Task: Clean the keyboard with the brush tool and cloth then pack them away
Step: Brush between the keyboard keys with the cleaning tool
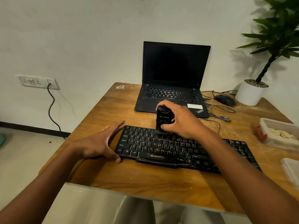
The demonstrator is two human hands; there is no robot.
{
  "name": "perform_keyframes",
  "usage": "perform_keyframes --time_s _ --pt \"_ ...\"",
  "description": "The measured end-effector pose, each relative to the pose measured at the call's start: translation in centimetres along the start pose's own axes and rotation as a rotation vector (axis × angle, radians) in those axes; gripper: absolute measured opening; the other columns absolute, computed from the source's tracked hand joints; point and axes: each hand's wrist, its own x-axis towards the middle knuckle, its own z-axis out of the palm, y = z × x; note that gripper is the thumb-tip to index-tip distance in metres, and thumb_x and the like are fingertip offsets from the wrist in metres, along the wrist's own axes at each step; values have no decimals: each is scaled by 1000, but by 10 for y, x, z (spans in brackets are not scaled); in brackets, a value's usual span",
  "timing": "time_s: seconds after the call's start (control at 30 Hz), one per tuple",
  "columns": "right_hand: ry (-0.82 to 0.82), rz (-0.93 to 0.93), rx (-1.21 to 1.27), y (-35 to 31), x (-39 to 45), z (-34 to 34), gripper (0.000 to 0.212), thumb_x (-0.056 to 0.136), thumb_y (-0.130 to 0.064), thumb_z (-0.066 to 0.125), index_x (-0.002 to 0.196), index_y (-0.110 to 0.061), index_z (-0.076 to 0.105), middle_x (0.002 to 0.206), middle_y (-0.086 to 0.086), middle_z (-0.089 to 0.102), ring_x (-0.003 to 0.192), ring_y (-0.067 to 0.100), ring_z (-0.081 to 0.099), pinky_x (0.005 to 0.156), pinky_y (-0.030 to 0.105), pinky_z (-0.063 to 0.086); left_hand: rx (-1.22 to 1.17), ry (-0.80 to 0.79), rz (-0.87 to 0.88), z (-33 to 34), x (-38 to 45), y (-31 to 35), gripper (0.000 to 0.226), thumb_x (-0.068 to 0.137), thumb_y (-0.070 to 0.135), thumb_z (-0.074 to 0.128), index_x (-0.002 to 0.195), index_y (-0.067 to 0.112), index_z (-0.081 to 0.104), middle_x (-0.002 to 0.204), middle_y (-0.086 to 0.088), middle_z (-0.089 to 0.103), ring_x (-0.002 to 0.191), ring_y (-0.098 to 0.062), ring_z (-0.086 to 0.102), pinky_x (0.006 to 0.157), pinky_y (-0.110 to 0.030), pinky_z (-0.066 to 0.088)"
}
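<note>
Wooden desk [145, 180] against white wall, wall socket [38, 82] far left. My left hand [98, 143] flat, fingers straight, braces keyboard [178, 151] left edge. My right hand [181, 120] grips black brush tool [162, 118], upright on top key rows (bristles blurred). Behind, open laptop [174, 75]; right, mouse [224, 100], potted plant [265, 62], plastic container [279, 135].

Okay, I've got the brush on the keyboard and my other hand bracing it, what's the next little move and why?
Probably sweep the brush tool rightward along the upper key rows. Your right hand holds it upright with its lower end on the upper-left keys of the keyboard, and your left hand steadies the left edge, so the long stretch of keys to the right looks like the next ground to cover.
</note>
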Motion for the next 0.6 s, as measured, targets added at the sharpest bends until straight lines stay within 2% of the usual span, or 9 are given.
perform_keyframes --time_s 0.07,0.17,0.27,0.37,0.53,0.6 --pt "-95 33 -154 1 -1 -13 62 83 -11 82 123 -46 50 107 -5 65 81 15 68 56 30 59 -8 1 -4 0 0 -1 145 45 47 105 143 79 4 172 -3 11 157 -32 13 125 -61 20" --pt "-130 71 -233 0 -1 -18 64 80 -13 84 123 -45 50 108 -5 63 82 15 67 59 33 60 -3 4 -4 0 1 -1 145 45 48 105 144 79 4 172 -3 11 158 -31 12 125 -61 19" --pt "-113 28 -145 -3 1 -1 61 82 -13 84 125 -42 52 106 -7 64 83 10 65 58 26 56 -4 1 -1 0 1 0 145 45 48 105 144 79 4 172 -2 11 158 -31 12 125 -60 19" --pt "-26 -1 7 -1 4 17 60 83 -12 83 127 -38 52 101 -9 64 81 10 66 52 20 52 10 -1 14 0 0 1 144 46 48 104 145 78 3 171 3 15 158 -27 11 126 -60 18" --pt "139 -9 280 2 1 23 56 82 -9 85 123 -34 56 107 -7 66 91 14 69 58 29 61 12 0 25 0 1 0 145 45 49 104 146 77 3 171 3 17 158 -26 11 126 -60 18" --pt "129 -32 334 3 0 23 54 82 -8 85 121 -33 57 109 -7 67 94 13 69 65 35 64 5 -1 23 0 0 0 145 45 49 104 145 77 3 171 4 18 158 -26 11 126 -60 18"
